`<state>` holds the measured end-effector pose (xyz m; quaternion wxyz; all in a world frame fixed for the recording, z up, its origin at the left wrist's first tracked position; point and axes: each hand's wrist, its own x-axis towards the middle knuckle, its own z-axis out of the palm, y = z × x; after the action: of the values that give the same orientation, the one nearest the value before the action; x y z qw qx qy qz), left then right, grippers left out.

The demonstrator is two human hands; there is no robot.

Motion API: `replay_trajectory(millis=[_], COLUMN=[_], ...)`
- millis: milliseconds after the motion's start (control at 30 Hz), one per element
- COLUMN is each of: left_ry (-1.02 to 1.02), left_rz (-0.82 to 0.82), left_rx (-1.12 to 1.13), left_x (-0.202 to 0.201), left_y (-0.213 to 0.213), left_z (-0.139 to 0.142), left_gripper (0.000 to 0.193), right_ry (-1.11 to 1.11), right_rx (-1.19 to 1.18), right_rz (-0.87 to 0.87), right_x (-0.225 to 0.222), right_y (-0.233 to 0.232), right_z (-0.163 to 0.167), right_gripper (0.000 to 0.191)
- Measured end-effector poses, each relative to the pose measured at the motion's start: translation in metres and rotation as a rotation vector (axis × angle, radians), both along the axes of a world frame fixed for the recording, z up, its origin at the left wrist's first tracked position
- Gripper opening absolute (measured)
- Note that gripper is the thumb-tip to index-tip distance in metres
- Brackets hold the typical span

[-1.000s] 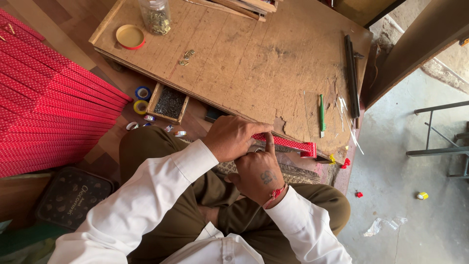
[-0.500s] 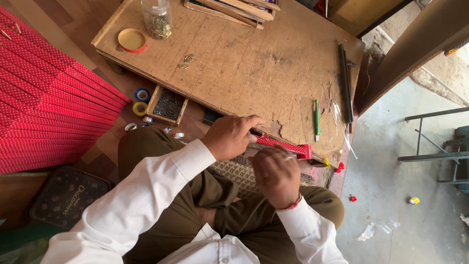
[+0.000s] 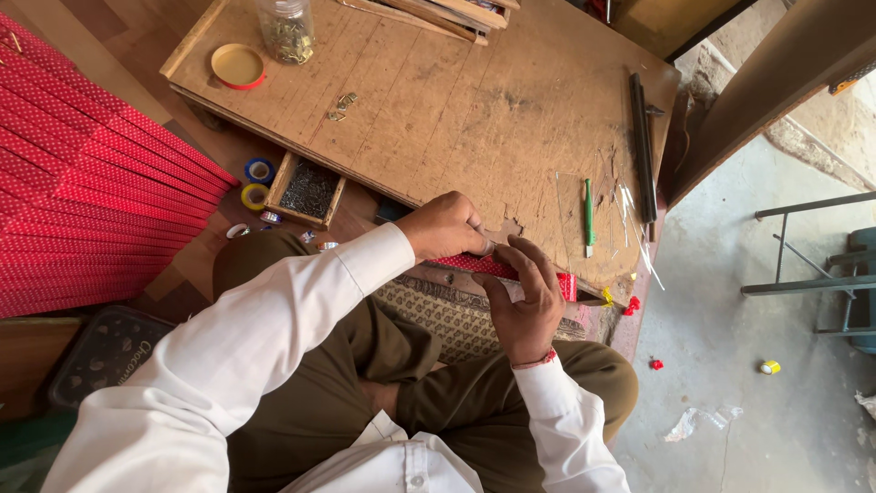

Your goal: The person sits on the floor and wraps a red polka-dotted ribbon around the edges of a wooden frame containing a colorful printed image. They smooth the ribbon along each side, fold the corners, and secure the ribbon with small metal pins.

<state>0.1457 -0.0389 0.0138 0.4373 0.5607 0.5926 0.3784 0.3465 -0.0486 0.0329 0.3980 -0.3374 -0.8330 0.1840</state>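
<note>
My left hand (image 3: 447, 228) grips the near end of a thin red dotted strip (image 3: 484, 267) that lies along the front edge of the worn wooden board (image 3: 438, 110). My right hand (image 3: 527, 301) holds the same strip further right, fingers curled over it, with its red end (image 3: 568, 286) poking out past the fingers. Both hands sit above my crossed legs in olive trousers. A patterned cloth (image 3: 447, 315) lies under the strip on my lap.
A stack of red dotted strips (image 3: 82, 201) fills the left. On the board: a glass jar (image 3: 285, 29), a yellow lid (image 3: 237, 66), small brass clips (image 3: 341, 104), a green pen (image 3: 589, 215), a black rod (image 3: 641, 146). A small tray (image 3: 308, 190) and tape rolls (image 3: 256, 183) sit below.
My right hand has turned palm-side up and closed over the strip, covering more of it. The left hand stays clamped on the strip's near end.
</note>
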Motion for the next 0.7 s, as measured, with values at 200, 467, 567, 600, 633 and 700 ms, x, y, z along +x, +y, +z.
replay_trajectory(millis=[200,467,567,600,633,700], left_ry=[-0.001,0.139,0.227,0.266,0.284,0.322], left_rz=[-0.060,-0.075,-0.065,-0.063,0.000,0.127], left_rx=[-0.029,-0.056,-0.071,-0.083,-0.012,0.135], left_x=[0.003,0.008,0.011,0.012,0.013,0.015], left_y=[0.002,0.010,0.011,0.009,0.006,-0.002], left_z=[0.000,-0.009,-0.012,-0.012,-0.011,-0.008], left_gripper=[0.018,0.022,0.026,0.031,0.027,0.018], right_ry=[0.048,0.008,-0.043,-0.059,-0.126,-0.258], right_rx=[-0.026,0.050,0.100,0.113,0.103,0.087], right_rz=[0.066,0.084,0.100,0.102,0.118,0.152], right_x=[0.002,0.002,0.001,0.001,0.001,0.002], right_y=[0.001,0.000,0.003,0.005,0.007,0.016], right_z=[-0.005,-0.008,-0.004,-0.001,0.001,0.006], right_gripper=[0.036,0.028,0.028,0.028,0.027,0.026])
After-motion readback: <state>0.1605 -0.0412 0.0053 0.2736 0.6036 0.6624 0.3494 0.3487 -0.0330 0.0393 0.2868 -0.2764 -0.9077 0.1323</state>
